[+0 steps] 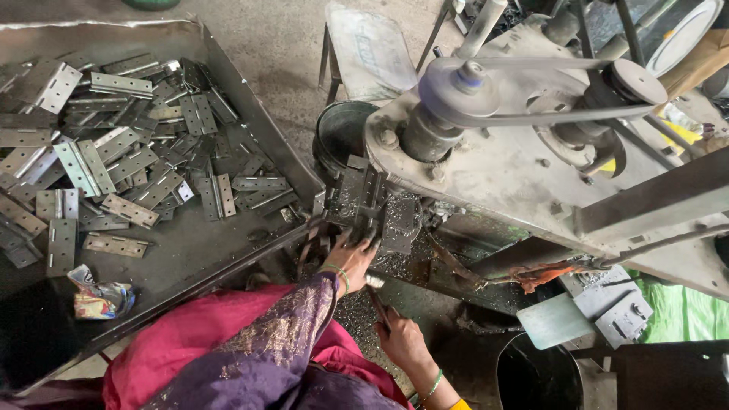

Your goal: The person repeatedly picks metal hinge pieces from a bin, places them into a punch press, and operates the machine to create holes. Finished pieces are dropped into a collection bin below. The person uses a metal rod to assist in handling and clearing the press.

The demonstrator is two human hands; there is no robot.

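1. Presently, the left hand (351,257) presses flat, fingers spread, on a dark hinge (363,203) seated in the fixture of the press (486,167), directly below the belt pulley (459,87).
2. The right hand (402,340) is closed around a brush (377,298), bristle end up, just below and right of the hinge.
3. Judgement: the hinge should sit square against the fixture stops, with fingertips kept on its near edge, clear of the tool above. Chips are best swept with the brush, not with bare fingers.
4. Judgement: the loose sleeve (285,334) hangs near the press; it is best held back from the belt.
5. Tray (228,250) left of the press holds a heap of hinges (114,163); a crumpled wrapper (99,298) lies in its near corner.
6. Hidden: the tool face and the hinge's seating, covered by the press head and the left fingers. Whether the belt is running cannot be told.
7. The brush handle is mostly covered by the right hand; the forearm is cut off at the frame edge.
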